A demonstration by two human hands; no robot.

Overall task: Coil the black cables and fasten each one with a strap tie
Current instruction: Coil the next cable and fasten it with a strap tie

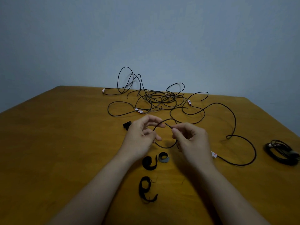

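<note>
Black thin cable point(166, 147), bent into one small round loop, is held up between both hands over a mustard-yellow wooden table point(65, 135). The left hand point(142, 137) has its thumb and fingers curled, pinching the loop's left side. The right hand point(190, 138) pinches the cable close to its free end between thumb and forefinger (the tip pokes out toward the left hand), with its other fingers folded in.

Beyond both hands lies a loose tangle of black cables point(160, 98) with small white-and-red labels. One long strand curves out to the right of the right hand, and a white-and-red label tag point(214, 154) sits just beside that wrist. Well to the right of the right hand rests a coiled black cable bundle point(280, 152).

Below the hands, between the forearms, lie a grey-and-black rolled strap tie point(164, 157) and two curled black fabric strap ties point(149, 163), one nearer the person. A small black piece point(127, 125) sits just beyond the left hand; I cannot tell what it is.
</note>
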